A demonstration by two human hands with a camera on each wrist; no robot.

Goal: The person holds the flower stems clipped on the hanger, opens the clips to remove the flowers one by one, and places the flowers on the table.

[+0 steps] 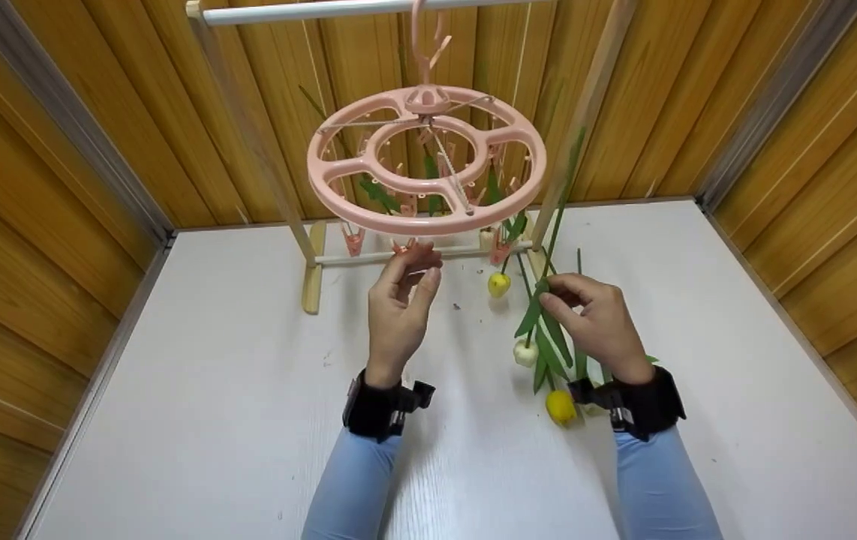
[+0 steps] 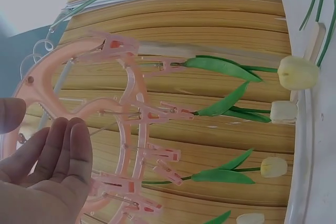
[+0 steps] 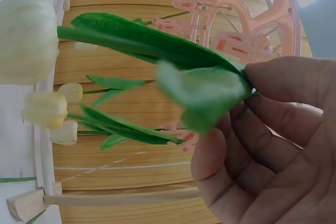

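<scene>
Below and just right of the pink clip hanger (image 1: 426, 159), the right hand (image 1: 599, 324) pinches a tulip stem (image 1: 541, 330) hanging head-down, long axis near upright, while the nearer left hand (image 1: 401, 309), fingers loosely straight and empty, reaches the hanger's front clips (image 1: 404, 244).

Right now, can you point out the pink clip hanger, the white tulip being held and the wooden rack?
pink clip hanger (image 1: 507, 201), head view, outer ring.
white tulip (image 1: 525, 352), head view, flower head.
wooden rack (image 1: 312, 281), head view, left foot.
</scene>
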